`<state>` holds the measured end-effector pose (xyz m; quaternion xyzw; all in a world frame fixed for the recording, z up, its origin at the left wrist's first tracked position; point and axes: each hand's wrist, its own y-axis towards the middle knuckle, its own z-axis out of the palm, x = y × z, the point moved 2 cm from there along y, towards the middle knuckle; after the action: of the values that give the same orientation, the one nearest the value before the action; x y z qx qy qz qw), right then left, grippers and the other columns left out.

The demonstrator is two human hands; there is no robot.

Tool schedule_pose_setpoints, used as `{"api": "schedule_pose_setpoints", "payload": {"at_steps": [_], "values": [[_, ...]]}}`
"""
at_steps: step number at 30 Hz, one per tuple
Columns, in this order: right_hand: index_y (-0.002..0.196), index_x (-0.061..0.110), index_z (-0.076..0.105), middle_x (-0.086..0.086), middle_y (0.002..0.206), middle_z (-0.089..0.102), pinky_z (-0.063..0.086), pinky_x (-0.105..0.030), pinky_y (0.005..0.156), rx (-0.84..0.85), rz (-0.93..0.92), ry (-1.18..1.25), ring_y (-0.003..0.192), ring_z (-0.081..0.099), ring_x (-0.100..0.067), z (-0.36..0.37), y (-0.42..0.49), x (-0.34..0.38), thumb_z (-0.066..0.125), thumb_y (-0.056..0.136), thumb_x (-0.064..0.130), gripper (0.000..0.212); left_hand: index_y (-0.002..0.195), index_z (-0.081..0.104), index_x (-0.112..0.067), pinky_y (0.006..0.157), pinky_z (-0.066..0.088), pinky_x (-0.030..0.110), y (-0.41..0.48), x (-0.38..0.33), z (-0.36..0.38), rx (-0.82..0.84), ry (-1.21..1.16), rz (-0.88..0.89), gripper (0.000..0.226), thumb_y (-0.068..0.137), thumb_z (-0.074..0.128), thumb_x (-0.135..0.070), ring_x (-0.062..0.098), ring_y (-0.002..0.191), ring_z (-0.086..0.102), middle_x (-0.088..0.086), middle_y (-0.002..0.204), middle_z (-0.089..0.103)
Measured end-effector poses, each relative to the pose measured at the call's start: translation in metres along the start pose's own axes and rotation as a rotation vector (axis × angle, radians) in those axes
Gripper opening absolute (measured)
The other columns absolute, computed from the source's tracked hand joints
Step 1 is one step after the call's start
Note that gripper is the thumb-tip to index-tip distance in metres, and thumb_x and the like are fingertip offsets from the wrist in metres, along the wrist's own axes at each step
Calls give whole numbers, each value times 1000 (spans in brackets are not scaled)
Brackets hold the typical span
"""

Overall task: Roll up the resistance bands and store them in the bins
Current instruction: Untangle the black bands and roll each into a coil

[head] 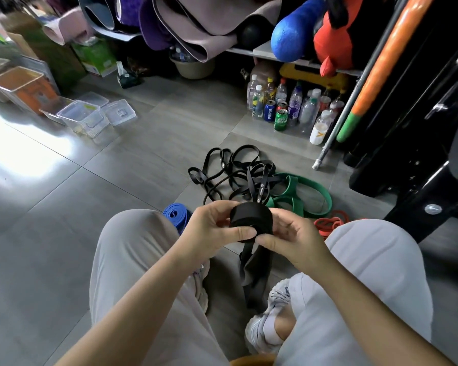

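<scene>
Rolling the black resistance band (250, 217) above the floor (117, 180): left hand (212, 228) grips the roll, right hand (291, 241) pinches it by the loose tail (251, 270). Keep wraps tight, edges flush, no twist; clear bins (82, 117) sit far-left.

Two hands are being shown, the left hand (209, 228) and the right hand (291, 241), and one black roll (250, 217) is being held between them. On the floor one rolled blue band (176, 215) and three drink cans (281, 120) are being counted, with at least two clear bins (81, 118). The loose black bands (236, 173), green bands (302, 191) and red bands (331, 224) are being left uncounted, being too tangled.
</scene>
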<state>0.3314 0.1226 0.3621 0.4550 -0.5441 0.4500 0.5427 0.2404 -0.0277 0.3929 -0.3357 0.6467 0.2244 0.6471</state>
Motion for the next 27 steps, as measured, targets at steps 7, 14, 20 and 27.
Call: {"api": "schedule_pose_setpoints", "payload": {"at_steps": [7, 14, 20, 27], "values": [[103, 39, 63, 6, 98, 71, 52, -26, 85, 20, 17, -205, 96, 66, -10, 5, -2, -6, 70, 76, 24, 31, 103, 61, -19, 82, 53, 28, -3, 4, 1, 52, 235, -96, 53, 57, 85, -27, 17, 93, 63, 2, 98, 66], [118, 23, 58, 12, 106, 61, 37, -6, 77, 117, -70, -738, 97, 55, -3, 9, 2, 2, 70, 80, 23, 40, 115, 59, -25, 83, 47, 31, 5, -24, 1, 239, 1152, 101, 41, 76, 69, -35, 14, 94, 57, -6, 102, 62], [113, 30, 60, 22, 94, 64, 41, -3, 75, 57, 28, -612, 87, 57, 11, -1, -4, 7, 77, 75, 25, 41, 120, 58, -21, 84, 48, 30, 3, -29, 3, 280, 991, 85, 42, 79, 67, -26, 12, 95, 60, -4, 105, 66], [102, 40, 62, 21, 94, 70, 48, -14, 85, -13, 11, -425, 93, 62, 7, -7, -3, 15, 83, 68, 21, 43, 106, 66, -27, 82, 54, 27, -3, -31, -1, 184, 735, 187, 31, 74, 66, -24, 4, 92, 64, -8, 94, 68]]}}
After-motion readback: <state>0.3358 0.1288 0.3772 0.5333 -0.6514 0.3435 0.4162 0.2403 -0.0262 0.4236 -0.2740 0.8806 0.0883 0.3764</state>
